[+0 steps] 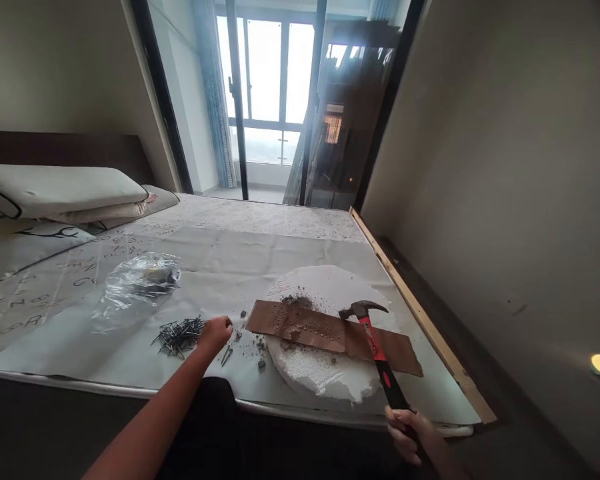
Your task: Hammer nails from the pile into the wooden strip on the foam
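My right hand is wrapped round the black-and-red handle of a claw hammer. Its steel head hovers over or rests on the right part of a brown flat strip; I cannot tell which. That strip, dotted with holes and crumbs, lies across a round white foam slab. My left hand is closed beside a heap of nails; whatever its fingers hold is hidden. A couple of loose nails lie just right of that hand.
Grey crumbs are scattered between the nails and the slab. A crumpled clear plastic bag lies at left on the grey sheet covering the bed. Pillows stand further left. A wooden rail edges the right side.
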`<action>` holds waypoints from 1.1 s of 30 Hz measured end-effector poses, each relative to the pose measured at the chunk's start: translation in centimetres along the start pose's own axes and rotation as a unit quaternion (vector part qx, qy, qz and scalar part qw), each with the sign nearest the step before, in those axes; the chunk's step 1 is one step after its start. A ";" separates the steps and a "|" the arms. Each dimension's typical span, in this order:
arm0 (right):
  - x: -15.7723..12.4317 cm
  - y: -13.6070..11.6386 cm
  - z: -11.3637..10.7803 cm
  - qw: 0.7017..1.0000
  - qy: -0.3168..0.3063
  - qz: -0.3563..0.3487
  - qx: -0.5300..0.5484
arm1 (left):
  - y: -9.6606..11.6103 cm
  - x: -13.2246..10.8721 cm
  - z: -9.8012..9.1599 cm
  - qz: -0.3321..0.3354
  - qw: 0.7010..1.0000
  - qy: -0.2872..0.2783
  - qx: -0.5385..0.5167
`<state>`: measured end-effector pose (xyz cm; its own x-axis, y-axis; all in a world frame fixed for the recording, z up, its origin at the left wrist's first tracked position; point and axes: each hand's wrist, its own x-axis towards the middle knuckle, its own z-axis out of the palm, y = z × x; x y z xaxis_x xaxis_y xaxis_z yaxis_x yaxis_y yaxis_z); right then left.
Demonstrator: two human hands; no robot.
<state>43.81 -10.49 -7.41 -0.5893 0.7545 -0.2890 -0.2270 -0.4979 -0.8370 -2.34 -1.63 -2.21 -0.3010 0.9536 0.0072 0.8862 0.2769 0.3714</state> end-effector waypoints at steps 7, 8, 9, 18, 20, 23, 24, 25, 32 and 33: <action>-0.1 0.7 -0.9 0.999 -0.029 0.007 0.023 | -3.8 0.4 3.5 -0.070 0.988 -0.110 0.082; 0.0 0.6 -0.9 0.999 -0.030 0.006 0.026 | -3.6 0.5 3.6 -0.070 0.987 -0.118 0.086; 0.1 0.6 -0.9 0.999 -0.030 0.002 0.030 | -3.4 0.6 3.7 -0.068 0.986 -0.125 0.089; 0.4 -0.6 0.1 0.996 -0.008 -0.059 0.067 | -1.5 0.9 1.0 -0.041 0.994 -0.053 0.086; 0.3 -0.7 0.3 0.995 0.000 -0.070 0.077 | 0.4 -0.1 -0.1 -0.015 1.000 -0.010 0.009; 0.3 -0.8 0.5 0.992 0.011 -0.080 0.093 | 5.3 -2.3 -1.0 0.056 0.986 -0.027 -0.152; 0.4 -0.8 0.6 0.992 0.014 -0.081 0.099 | 7.2 -3.1 -1.0 0.080 0.977 -0.036 -0.194; 0.4 -0.9 0.6 0.991 0.016 -0.082 0.104 | 9.3 -3.8 -0.8 0.107 0.968 -0.045 -0.221; 0.5 -1.0 0.7 0.988 0.030 -0.093 0.123 | 20.5 -5.5 4.5 0.199 0.938 -0.042 -0.280; 0.5 -1.0 0.7 0.987 0.031 -0.094 0.123 | 21.3 -5.3 5.3 0.207 0.938 -0.031 -0.275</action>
<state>43.18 -9.90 -6.37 -0.4723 0.8644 -0.1727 -0.5137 -0.4291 -0.7429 20.00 -0.18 0.71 0.0648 0.9756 0.2096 0.6017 -0.2058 0.7718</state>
